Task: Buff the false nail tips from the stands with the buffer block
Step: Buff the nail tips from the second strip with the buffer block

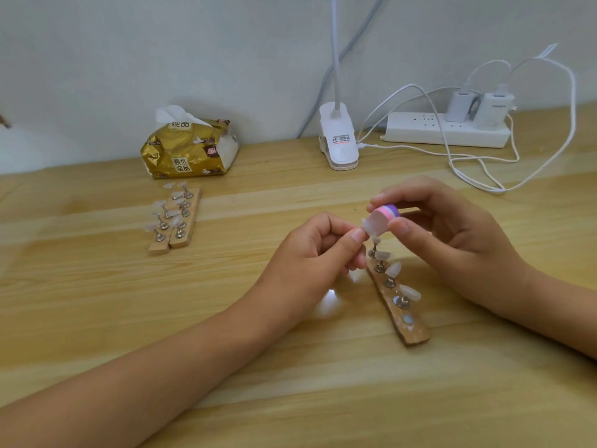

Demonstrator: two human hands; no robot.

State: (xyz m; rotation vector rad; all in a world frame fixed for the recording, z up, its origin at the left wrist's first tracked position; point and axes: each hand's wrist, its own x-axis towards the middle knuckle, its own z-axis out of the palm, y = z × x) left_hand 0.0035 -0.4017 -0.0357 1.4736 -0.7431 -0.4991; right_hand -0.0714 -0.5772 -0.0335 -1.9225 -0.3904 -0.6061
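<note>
The buffer block is up off the table, pinched in the right hand between thumb and fingertips. It's a small chunk with a white face and pink and purple layers behind it. That white face sits right against one clear nail tip, which the left hand pinches between thumb and forefinger, the other fingers curled in. A thin metal peg runs down from the tip, but I can't tell if it's still seated in its base.

Directly under the hands is one wooden stand, lying at a slant on the table. I count three more tips on its pegs, plus one bare round metal spot at the near end.

Off to the left, well apart from the hands, two more stands lie side by side and touching, both loaded with tips. They're too blurry for an exact count.

Behind those is one gold tissue pack with a white tissue poking out of the top; the front reads 原木纯品. There's also one white clip lamp clamped on the table's back edge, with a small label I can't read.

On the right is one white power strip with two white chargers plugged in. The grey lettering on the right one is too fuzzy to make out. White cables loop across the table.
</note>
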